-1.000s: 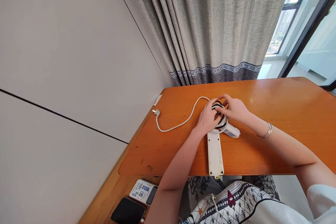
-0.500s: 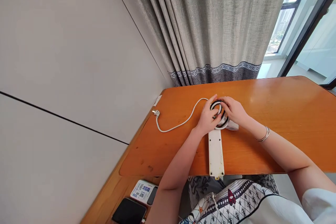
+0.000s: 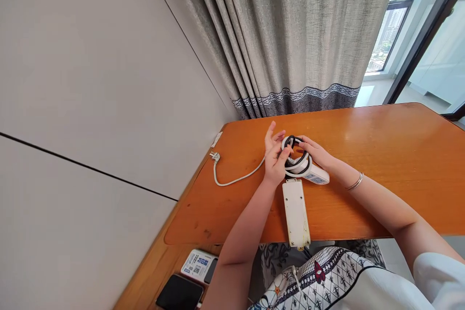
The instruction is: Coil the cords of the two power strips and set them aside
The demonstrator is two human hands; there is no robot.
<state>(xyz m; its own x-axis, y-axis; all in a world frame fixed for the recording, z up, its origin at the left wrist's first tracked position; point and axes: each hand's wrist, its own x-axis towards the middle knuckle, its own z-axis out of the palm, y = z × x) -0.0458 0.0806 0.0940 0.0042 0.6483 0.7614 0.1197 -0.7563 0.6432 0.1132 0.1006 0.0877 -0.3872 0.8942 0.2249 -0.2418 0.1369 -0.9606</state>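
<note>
Black and white power cables (image 3: 305, 165) form a loose coil between my two hands. The thumb of my left hand (image 3: 275, 163) hooks over the coil's left side while its other fingers stretch upward. On the right side, my right hand (image 3: 317, 153) grips the loops, its fingertips curled over them. A white power strip (image 3: 318, 175) with blue-marked sockets is tilted through or under the loops. Below the coil, a second white power strip (image 3: 296, 210) lies back side up, reaching the table's near edge. A white cord (image 3: 236, 181) runs left to a plug (image 3: 215, 157).
The orange wooden table (image 3: 385, 169) meets a pale wall panel (image 3: 90, 82) on the left. Behind it hangs a grey curtain (image 3: 301, 34). A black phone (image 3: 180, 292) and a white labelled box (image 3: 198, 265) lie on a lower ledge at front left.
My left hand has shifted left and opened its fingers upward. The coil has tilted, and the socketed power strip shows more. The lower strip has slid slightly left.
</note>
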